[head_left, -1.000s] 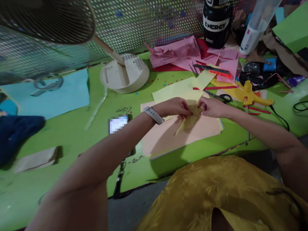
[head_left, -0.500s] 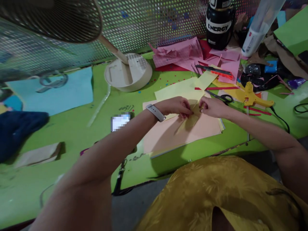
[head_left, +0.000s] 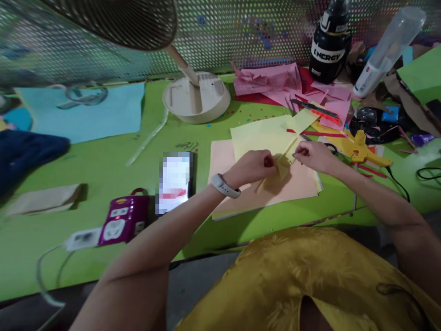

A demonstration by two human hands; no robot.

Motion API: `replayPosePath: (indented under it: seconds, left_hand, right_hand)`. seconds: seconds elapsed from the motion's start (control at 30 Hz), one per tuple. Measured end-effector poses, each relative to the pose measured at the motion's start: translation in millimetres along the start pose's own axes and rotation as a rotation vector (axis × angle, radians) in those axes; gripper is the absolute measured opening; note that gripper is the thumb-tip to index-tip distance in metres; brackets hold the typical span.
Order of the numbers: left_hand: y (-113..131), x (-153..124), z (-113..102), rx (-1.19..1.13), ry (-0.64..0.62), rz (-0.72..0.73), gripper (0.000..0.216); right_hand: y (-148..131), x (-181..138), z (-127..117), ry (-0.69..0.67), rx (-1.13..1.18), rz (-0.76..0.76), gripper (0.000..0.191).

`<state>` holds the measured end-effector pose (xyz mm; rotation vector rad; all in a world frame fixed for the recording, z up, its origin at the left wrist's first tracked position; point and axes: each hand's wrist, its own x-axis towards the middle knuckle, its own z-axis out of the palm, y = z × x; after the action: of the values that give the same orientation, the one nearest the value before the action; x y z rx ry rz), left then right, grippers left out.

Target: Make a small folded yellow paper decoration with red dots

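A folded piece of yellow paper (head_left: 284,171) is held between my two hands, over a stack of sheets with a peach sheet (head_left: 223,202) near its top. My left hand (head_left: 255,165), wearing a pale wristband, has its fingers curled closed at the paper's left side. The thumb and fingers of my right hand (head_left: 312,154) pinch its right side. Just behind the fold lies a flat pale yellow sheet (head_left: 255,133). The scissors (head_left: 331,148) are partly covered by my right hand.
A phone (head_left: 175,181) and a purple device (head_left: 124,218) lie left of my forearm. A fan base (head_left: 196,97) stands behind. Rightward are a yellow glue gun (head_left: 365,149), a utility knife (head_left: 317,108), pink paper scraps (head_left: 268,80) and a black bottle (head_left: 330,46).
My hands have moved slightly apart, showing more of the folded yellow paper between them. The view has shifted, so the phone shows almost whole and the purple device has come into sight.
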<state>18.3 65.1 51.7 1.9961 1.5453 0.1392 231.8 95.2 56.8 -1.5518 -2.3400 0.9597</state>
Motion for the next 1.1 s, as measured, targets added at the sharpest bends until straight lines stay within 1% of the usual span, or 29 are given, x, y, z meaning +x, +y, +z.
replayPosePath:
  seconds: [0.07, 0.17, 0.2, 0.27, 0.37, 0.43, 0.53, 0.57, 0.63, 0.67, 0.73, 0.8, 0.83, 0.9, 0.97, 1.1]
  left_hand:
    - [3, -3, 1, 0.019, -0.037, 0.003, 0.011]
    - [6, -7, 0, -0.101, -0.079, -0.048, 0.012]
    - [6, -9, 0, -0.16, -0.071, -0.068, 0.011]
    - [6, -12, 1, -0.276, -0.015, -0.093, 0.009]
    - [7, -17, 5, -0.415, 0.073, -0.09, 0.007]
    - [10, -20, 8, -0.473, 0.111, -0.09, 0.006]
    - [13, -22, 13, -0.517, 0.115, -0.093, 0.006]
    - [14, -23, 15, -0.502, 0.115, -0.084, 0.006]
    - [14, -25, 18, -0.398, 0.145, -0.039, 0.008]
    - [13, -27, 21, -0.313, 0.183, -0.004, 0.009]
    - [11, -31, 26, -0.108, 0.299, 0.079, 0.013]
    - [8, -35, 33, 0.11, 0.412, 0.195, 0.018]
    - [6, -37, 36, 0.212, 0.448, 0.256, 0.021]
    - [3, -39, 41, 0.379, 0.472, 0.355, 0.022]
    - [1, -40, 46, 0.471, 0.461, 0.407, 0.021]
    - [-2, -39, 50, 0.497, 0.457, 0.448, 0.021]
  right_hand:
    - [0, 0, 1, -0.036, 0.002, -0.006, 0.012]
    - [1, -1, 1, -0.065, 0.049, -0.013, 0.018]
    - [1, -2, 1, -0.074, 0.073, -0.007, 0.021]
    - [1, -3, 2, -0.117, 0.148, 0.009, 0.027]
    - [-1, -5, 6, -0.164, 0.301, 0.023, 0.032]
    - [-2, -5, 11, -0.14, 0.374, 0.026, 0.03]
    - [-1, -5, 18, -0.094, 0.409, 0.019, 0.021]
    - [0, -4, 20, -0.084, 0.398, 0.011, 0.019]
    - [2, -4, 23, -0.068, 0.333, -0.013, 0.015]
    - [3, -4, 24, -0.063, 0.287, -0.022, 0.014]
    - [3, -4, 24, -0.061, 0.197, -0.031, 0.009]
    - [1, -6, 22, -0.066, 0.136, -0.031, 0.006]
    - [0, -6, 22, -0.07, 0.114, -0.029, 0.005]
    - [-2, -7, 20, -0.077, 0.075, -0.031, 0.004]
    - [-4, -8, 20, -0.073, 0.034, -0.036, 0.004]
    - [-2, -9, 21, -0.055, -0.005, -0.078, 0.007]
